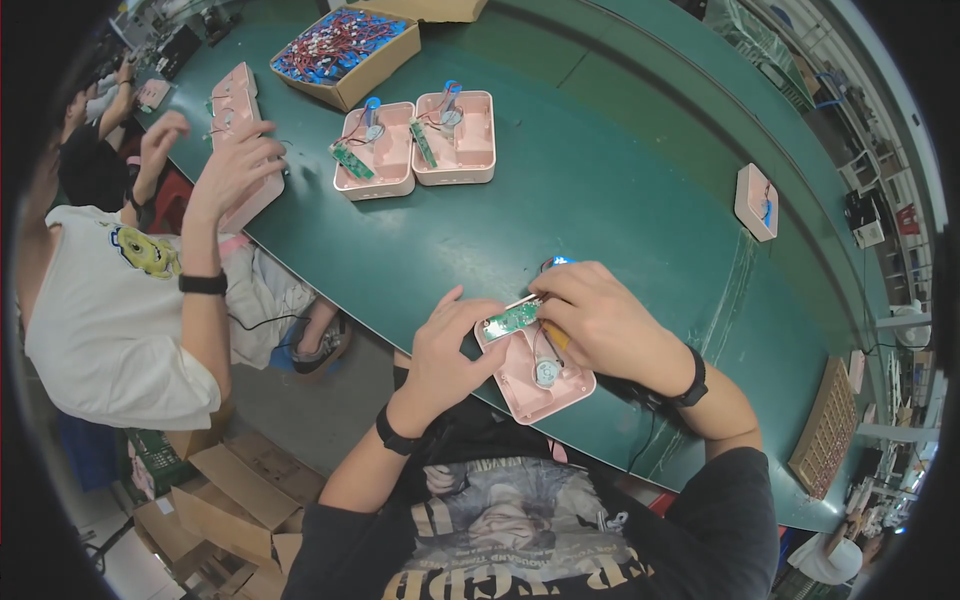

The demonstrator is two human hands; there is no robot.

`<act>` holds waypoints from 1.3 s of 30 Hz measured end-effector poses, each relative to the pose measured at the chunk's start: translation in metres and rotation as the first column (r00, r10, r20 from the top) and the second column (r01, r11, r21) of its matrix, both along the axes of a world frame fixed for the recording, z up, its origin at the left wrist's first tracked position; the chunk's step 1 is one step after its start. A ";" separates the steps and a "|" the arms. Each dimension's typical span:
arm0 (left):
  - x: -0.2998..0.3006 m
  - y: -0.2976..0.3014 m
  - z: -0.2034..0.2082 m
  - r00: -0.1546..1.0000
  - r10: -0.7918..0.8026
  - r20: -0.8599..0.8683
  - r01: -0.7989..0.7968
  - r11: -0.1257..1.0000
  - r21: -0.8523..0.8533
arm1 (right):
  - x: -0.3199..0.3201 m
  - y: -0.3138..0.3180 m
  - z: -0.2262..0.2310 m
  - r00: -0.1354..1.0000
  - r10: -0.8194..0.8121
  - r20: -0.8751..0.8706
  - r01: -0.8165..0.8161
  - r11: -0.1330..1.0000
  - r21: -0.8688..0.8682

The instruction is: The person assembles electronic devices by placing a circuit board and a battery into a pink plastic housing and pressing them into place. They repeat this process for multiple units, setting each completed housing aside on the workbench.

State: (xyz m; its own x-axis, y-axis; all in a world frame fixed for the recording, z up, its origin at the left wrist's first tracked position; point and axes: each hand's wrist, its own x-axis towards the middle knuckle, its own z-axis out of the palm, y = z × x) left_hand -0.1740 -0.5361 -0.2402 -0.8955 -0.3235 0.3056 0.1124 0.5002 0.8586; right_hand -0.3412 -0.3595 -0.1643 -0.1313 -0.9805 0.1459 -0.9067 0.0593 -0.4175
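A pink plastic housing [528, 399] lies at the table's near edge, in front of me. A green circuit board [509, 321] sits along its far side, and a round silvery part [546, 373] with thin wires rests inside. My left hand [452, 350] grips the housing's left side, its thumb and fingers around the corner by the board. My right hand [608, 322] is closed, with its fingertips pinching the board's right end. Partly under that hand shows a yellow piece [556, 336], its kind hidden. Just beyond the fingers is a blue-wrapped part [557, 263].
Two pink housings [375, 185] [455, 172] with boards and wires stand farther off. Behind them is a cardboard box [345, 85] of blue parts with wires. A smaller pink case [757, 203] and a gridded tray [824, 428] lie right. At left a co-worker [130, 310] handles pink housings.
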 end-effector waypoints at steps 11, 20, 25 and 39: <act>-0.002 -0.002 0.016 0.999 -0.044 -0.023 0.036 0.958 -0.283 | 0.001 0.000 -0.002 0.996 -0.083 0.016 0.083 0.996 -0.012; -0.006 -0.001 0.016 0.999 -0.027 -0.039 0.015 0.959 -0.284 | 0.005 -0.002 -0.001 0.993 -0.101 -0.058 0.103 0.994 0.028; -0.007 -0.001 0.022 1.000 -0.029 -0.003 0.027 0.955 -0.296 | 0.005 -0.003 -0.001 0.992 -0.115 -0.045 0.117 0.992 0.052; -0.007 -0.002 0.021 0.999 -0.041 0.001 0.040 0.955 -0.294 | 0.000 -0.002 -0.012 0.985 -0.153 0.081 0.148 0.986 0.072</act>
